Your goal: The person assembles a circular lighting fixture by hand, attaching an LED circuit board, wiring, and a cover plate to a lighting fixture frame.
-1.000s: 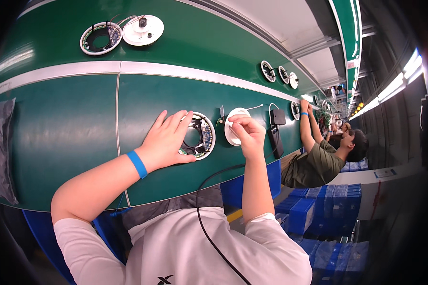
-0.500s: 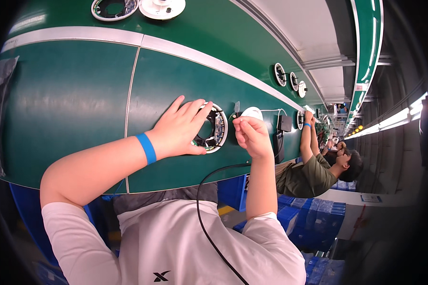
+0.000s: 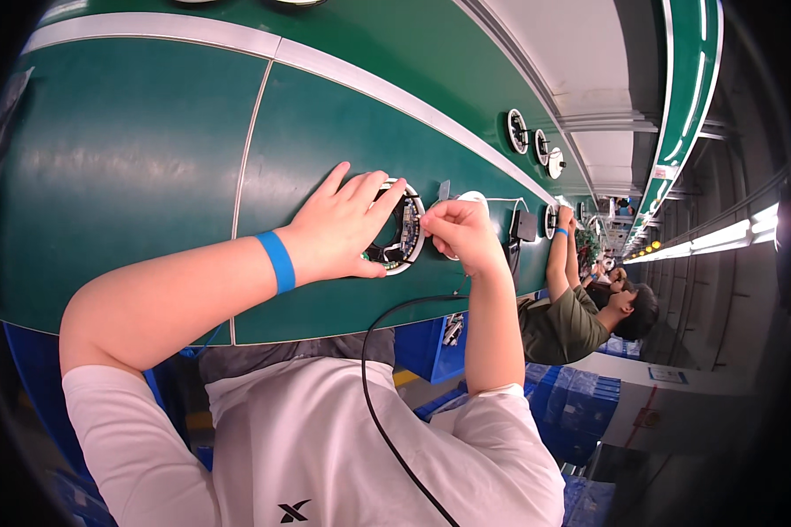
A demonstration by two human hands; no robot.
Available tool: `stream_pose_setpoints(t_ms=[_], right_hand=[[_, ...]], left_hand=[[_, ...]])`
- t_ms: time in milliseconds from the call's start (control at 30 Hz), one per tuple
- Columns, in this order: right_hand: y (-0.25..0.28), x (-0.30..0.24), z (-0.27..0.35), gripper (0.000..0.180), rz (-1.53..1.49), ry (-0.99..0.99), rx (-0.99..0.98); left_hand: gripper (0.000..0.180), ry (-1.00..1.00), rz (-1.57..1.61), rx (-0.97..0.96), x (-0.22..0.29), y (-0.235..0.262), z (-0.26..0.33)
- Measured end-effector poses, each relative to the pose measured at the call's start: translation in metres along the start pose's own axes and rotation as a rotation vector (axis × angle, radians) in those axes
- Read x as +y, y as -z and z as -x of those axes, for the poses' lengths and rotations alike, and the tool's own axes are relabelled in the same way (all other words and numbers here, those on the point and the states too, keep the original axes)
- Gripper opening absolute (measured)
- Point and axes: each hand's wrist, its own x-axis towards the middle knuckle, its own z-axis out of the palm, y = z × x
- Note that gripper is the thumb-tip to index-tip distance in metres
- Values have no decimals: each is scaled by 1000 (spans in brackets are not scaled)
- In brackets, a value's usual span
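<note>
My left hand [image 3: 343, 230] lies flat on the round ring-shaped circuit assembly [image 3: 399, 235] on the green conveyor belt [image 3: 132, 149], fingers spread. My right hand [image 3: 460, 230] is pinched at the ring's right edge (what it pinches is hidden). Since earlier, the view has shifted closer. A co-worker [image 3: 580, 312] sits farther along.

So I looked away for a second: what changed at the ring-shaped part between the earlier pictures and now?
The right hand left the white round cap it was pressing and came across to the right edge of the ring-shaped part, fingertips pinched there. The left hand stayed spread over the ring's left side on the green belt; the ring did not visibly shift.
</note>
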Motion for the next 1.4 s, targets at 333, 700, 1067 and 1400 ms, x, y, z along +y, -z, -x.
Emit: stream_pose_setpoints(t_ms=[333,700,1067,1400], right_hand=[[-10,-18,-21,14,503,82,67],[-15,-15,-33,14,559,109,28],[-33,-20,-33,17,836,173,169],[-13,-31,-37,16,514,-50,-70]], left_hand=[[117,26,-25,75,4,-11,4],[116,25,-46,99,3,-17,5],[115,28,-22,114,0,-21,2],[116,33,-42,93,-1,-23,3]])
